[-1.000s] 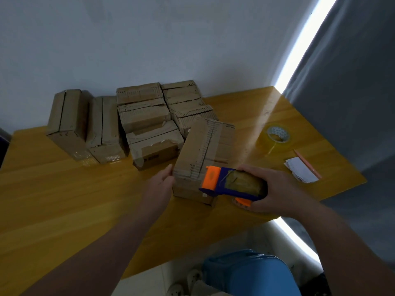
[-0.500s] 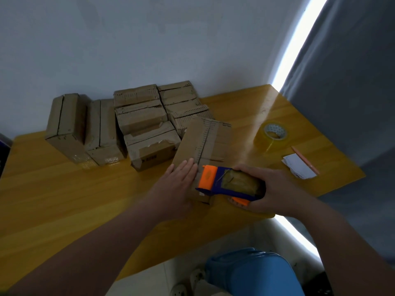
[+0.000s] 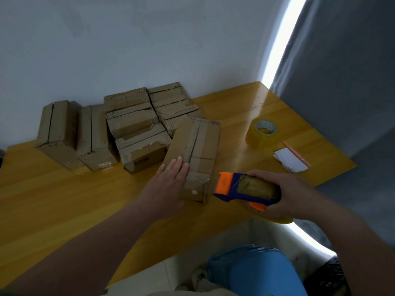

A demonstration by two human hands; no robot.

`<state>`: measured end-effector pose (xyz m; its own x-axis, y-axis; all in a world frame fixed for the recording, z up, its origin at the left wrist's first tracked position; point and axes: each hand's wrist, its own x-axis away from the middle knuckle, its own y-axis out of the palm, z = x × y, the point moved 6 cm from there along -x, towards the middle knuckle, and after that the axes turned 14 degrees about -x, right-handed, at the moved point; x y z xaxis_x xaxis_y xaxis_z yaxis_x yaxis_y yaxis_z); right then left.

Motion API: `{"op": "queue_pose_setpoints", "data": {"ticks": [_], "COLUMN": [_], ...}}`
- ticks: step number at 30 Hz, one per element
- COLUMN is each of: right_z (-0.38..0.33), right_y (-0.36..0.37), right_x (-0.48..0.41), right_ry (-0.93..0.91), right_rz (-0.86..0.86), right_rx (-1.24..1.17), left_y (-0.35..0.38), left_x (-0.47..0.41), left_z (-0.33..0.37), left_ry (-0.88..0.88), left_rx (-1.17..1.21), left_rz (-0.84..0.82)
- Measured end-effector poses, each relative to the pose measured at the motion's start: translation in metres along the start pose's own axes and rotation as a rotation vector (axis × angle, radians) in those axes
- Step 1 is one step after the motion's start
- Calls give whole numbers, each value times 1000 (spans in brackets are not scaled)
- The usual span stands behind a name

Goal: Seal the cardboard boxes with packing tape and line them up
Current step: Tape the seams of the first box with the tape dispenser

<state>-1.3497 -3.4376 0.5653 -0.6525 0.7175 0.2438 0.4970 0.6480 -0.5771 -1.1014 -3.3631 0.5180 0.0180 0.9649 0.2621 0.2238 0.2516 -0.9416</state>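
Box [image 3: 198, 146]: on the table [image 3: 64, 199] ahead of the person, long axis running away from them, seam uppermost; other boxes [image 3: 132, 129] lie just behind and to its left. Left hand [image 3: 171, 182], the nearer, lies flat with straight fingers on the near left of the top. Right hand [image 3: 284, 195] grips the dispenser [image 3: 241, 186], whose orange nose is just beside the near right corner, not touching. Half a second earlier the dispenser overlapped the box's near end; it has since drawn off rightward.
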Motion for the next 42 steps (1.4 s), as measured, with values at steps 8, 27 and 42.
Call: {"op": "queue_pose_setpoints", "data": {"ticks": [8,27,42], "right_z": [-4,-8,-22], "right_y": [17,20,1], "right_x": [-12,5,25], "right_ry": [-10,2,87], "right_rz": [-3,26,6], "right_rx": [-85,-168,-82], "left_y": [-13,-9,-12], "left_x": [-1,-4,-3], "left_z": [40,27,26], "left_ry": [104,199,189], "left_rx": [28,-24,-29], "left_rz": [31,153,203]}}
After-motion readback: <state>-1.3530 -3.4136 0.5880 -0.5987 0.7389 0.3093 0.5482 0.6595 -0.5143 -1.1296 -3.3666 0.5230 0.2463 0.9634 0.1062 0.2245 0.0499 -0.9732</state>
